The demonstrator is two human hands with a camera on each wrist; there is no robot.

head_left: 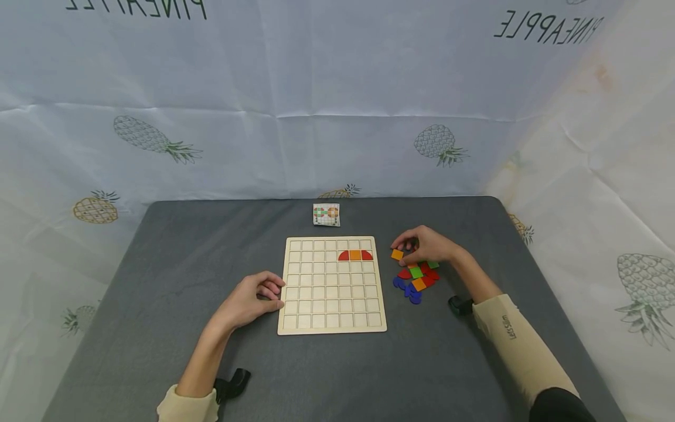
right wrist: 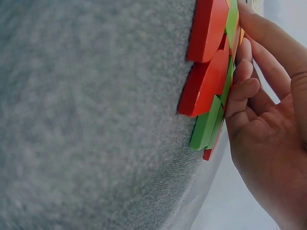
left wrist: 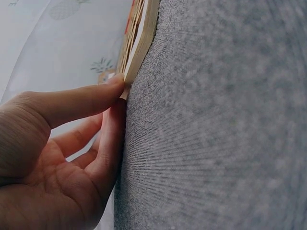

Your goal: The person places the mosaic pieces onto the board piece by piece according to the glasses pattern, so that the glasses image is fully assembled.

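- Orange square tile (head_left: 397, 254), flat and thin, sits pinched at the fingertips of the right hand (head_left: 425, 245), just right of the board (head_left: 332, 285).
- Beneath that hand, also right of the board, lies a pile (head_left: 417, 279) of flat painted pieces: red, green, orange and blue, some square, some rounded. The right wrist view shows red pieces (right wrist: 207, 57) overlapping a green one (right wrist: 206, 125), with the fingers (right wrist: 242, 91) curled against the heap. They overlap too much for a sure count.
- Pale wood makes the board, a square tray cut into a grid of shallow cells. Three pieces fill its second row, toward the right: a red quarter-round (head_left: 344, 255), an orange square (head_left: 355, 255) and another red quarter-round (head_left: 367, 255), forming an arch.
- At the board's left edge the left hand (head_left: 252, 300) rests on the cloth, thumb (left wrist: 79, 101) straight and its tip touching the board's corner (left wrist: 128, 76), fingers loosely bent and holding nothing.
- Behind the board lies one small card (head_left: 326, 214) with a coloured grid pattern.
- Under the board spreads a grey, felt-like table cover (head_left: 158, 281).
- Around the table hangs a creased white sheet (head_left: 295, 105) with pineapple prints.
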